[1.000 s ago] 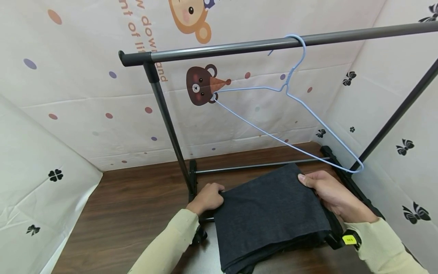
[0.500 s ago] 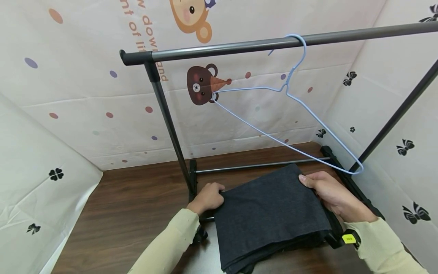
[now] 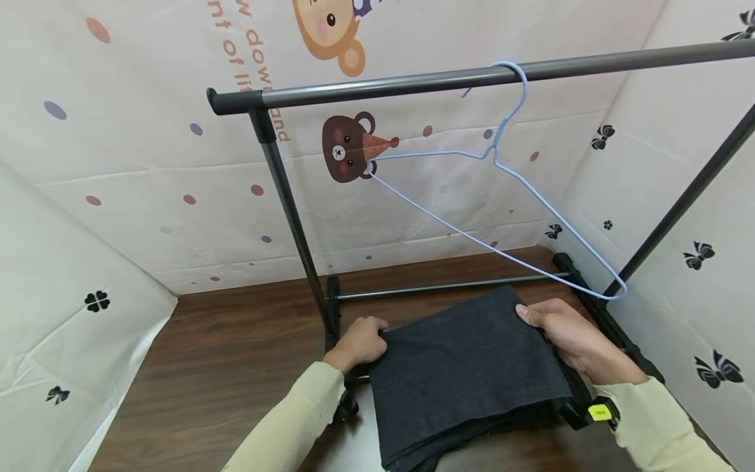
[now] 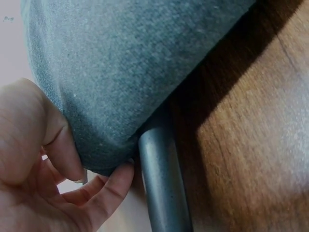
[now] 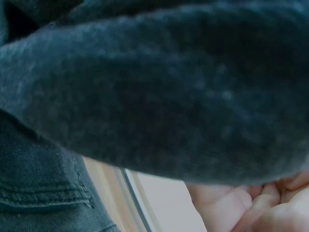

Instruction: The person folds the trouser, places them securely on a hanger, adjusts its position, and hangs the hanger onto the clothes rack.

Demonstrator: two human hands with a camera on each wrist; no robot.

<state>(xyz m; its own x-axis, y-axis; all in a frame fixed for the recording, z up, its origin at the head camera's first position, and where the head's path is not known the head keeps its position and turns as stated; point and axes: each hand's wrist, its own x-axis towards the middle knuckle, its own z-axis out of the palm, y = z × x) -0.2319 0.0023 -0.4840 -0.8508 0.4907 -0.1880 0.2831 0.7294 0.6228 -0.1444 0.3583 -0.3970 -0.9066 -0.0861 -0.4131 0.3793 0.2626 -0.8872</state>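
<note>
Head view, left fingers: the left hand (image 3: pixel 356 344) pinches the far left corner of a dark folded cloth (image 3: pixel 466 373).
Left wrist view, same grip: the thumb lies on one face of the cloth, and fingertips come to it from the other side; a dark tube (image 4: pixel 164 179) stands just beside them.
Right fingers: the right hand (image 3: pixel 572 337) grasps the cloth near its far right corner, the thumb on top and the other fingers mostly hidden.
Right wrist view: the cloth, blurred, covers most of the upper part; a part of the hand shows under its edge. At lower left is dark fabric with a stitched seam (image 5: pixel 43 195); I cannot tell if it is the same piece.
Cloth: it is spread between both hands, with several layers visible at its near edge.
Sleeves (image 3: pixel 289 419): pale yellow, on both arms.
Hanger (image 3: pixel 494 145): light blue, hooked over the dark rail (image 3: pixel 401 86), beyond the cloth.
Rack post (image 3: pixel 291 210): dark, leaning in the view, beyond the left hand.
Surface (image 3: pixel 236 341): brown, with wood grain.
</note>
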